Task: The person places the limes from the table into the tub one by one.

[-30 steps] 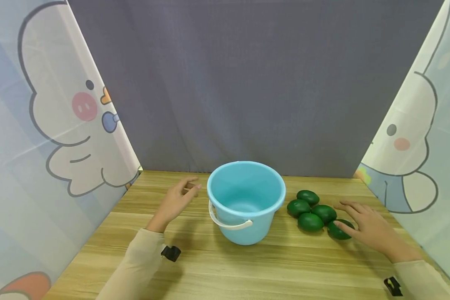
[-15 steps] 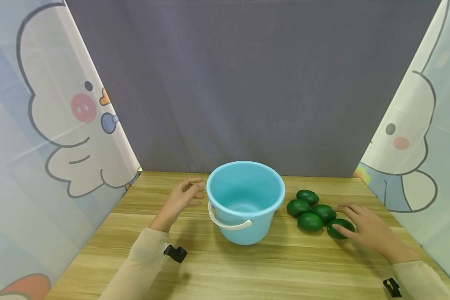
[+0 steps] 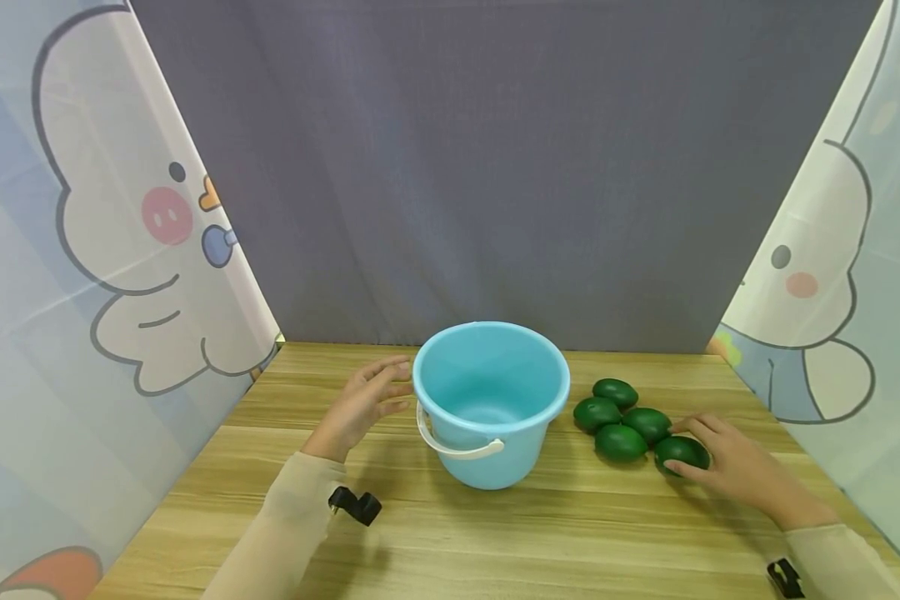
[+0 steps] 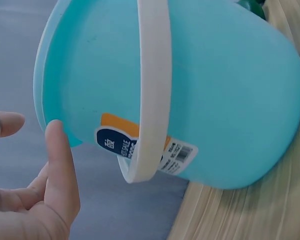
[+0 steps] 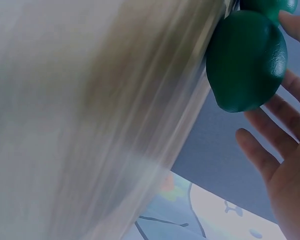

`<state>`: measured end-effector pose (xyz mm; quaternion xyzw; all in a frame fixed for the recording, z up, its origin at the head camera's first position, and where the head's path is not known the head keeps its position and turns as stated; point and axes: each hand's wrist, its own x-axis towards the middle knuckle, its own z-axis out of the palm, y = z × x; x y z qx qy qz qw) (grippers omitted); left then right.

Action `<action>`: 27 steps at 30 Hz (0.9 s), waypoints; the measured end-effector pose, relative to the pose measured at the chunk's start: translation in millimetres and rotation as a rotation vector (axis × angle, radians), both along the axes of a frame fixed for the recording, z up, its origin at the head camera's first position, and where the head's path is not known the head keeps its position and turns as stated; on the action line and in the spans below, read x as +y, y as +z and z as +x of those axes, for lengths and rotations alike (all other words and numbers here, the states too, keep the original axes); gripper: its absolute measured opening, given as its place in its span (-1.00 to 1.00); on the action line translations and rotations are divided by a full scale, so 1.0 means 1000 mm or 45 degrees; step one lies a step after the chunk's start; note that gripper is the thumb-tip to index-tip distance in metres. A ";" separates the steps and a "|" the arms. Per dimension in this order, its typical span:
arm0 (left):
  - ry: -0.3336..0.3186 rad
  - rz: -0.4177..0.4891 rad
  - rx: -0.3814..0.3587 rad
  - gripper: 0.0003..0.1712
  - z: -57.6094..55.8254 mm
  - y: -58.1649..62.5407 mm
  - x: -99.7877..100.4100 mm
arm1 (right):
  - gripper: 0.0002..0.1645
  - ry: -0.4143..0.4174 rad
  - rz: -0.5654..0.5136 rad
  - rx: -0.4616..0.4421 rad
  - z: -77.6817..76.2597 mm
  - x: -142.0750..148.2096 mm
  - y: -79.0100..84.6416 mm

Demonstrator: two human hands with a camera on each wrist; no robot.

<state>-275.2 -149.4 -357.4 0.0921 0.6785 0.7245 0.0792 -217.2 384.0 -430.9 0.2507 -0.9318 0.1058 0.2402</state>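
A light blue bucket (image 3: 492,454) with a white handle (image 3: 468,453) stands mid-table in the head view. My left hand (image 3: 360,408) is just left of its rim, fingers apart and holding nothing; in the left wrist view a fingertip (image 4: 55,131) overlaps the rim. Several dark green avocados lie right of the bucket. My right hand (image 3: 735,467) is at the nearest avocado (image 3: 682,454), thumb at its near side and fingers beyond it. In the right wrist view that avocado (image 5: 247,62) shows beside loosely spread fingers, still by the tabletop.
The other avocados (image 3: 621,443) cluster between the bucket and my right hand. A wooden table (image 3: 510,550) bears everything. A dark grey cloth (image 3: 495,167) hangs behind it, and cartoon-printed curtains (image 3: 15,275) flank both sides.
My left hand has moved slightly right, nearer the bucket rim. My right hand has lowered around the nearest avocado, its fingers drawing closer to it. The bucket has stayed put.
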 end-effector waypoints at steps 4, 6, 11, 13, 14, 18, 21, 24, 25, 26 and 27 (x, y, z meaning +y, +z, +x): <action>-0.004 0.038 -0.035 -0.40 -0.001 -0.001 0.002 | -0.38 0.004 -0.007 -0.002 0.000 0.001 -0.004; -0.007 0.062 -0.047 -0.41 -0.001 -0.002 0.003 | -0.36 -0.002 -0.011 -0.014 -0.001 0.002 -0.005; -0.011 0.130 -0.084 -0.46 -0.003 -0.002 0.006 | -0.33 -0.036 -0.032 -0.086 0.000 0.003 -0.007; -0.013 0.151 -0.094 -0.48 -0.003 -0.002 0.007 | -0.31 -0.047 -0.034 -0.105 0.000 0.003 -0.007; -0.016 0.157 -0.098 -0.48 -0.003 -0.002 0.007 | -0.30 -0.051 -0.038 -0.115 0.000 0.003 -0.007; -0.024 0.184 -0.109 -0.50 -0.003 -0.001 0.008 | -0.27 -0.052 -0.036 -0.128 -0.001 0.005 -0.009; -0.034 0.192 -0.109 -0.50 -0.003 -0.001 0.009 | -0.26 -0.043 -0.040 -0.136 -0.002 0.005 -0.009; -0.036 0.205 -0.123 -0.50 -0.003 -0.002 0.010 | -0.25 -0.045 -0.043 -0.144 -0.002 0.005 -0.009; -0.037 0.209 -0.130 -0.50 -0.003 -0.002 0.010 | -0.25 -0.047 -0.043 -0.149 -0.002 0.005 -0.009; -0.035 0.215 -0.138 -0.50 -0.003 -0.002 0.010 | -0.25 -0.052 -0.043 -0.152 -0.002 0.005 -0.009; -0.037 0.217 -0.143 -0.49 -0.004 -0.002 0.011 | -0.25 -0.056 -0.044 -0.156 -0.002 0.005 -0.009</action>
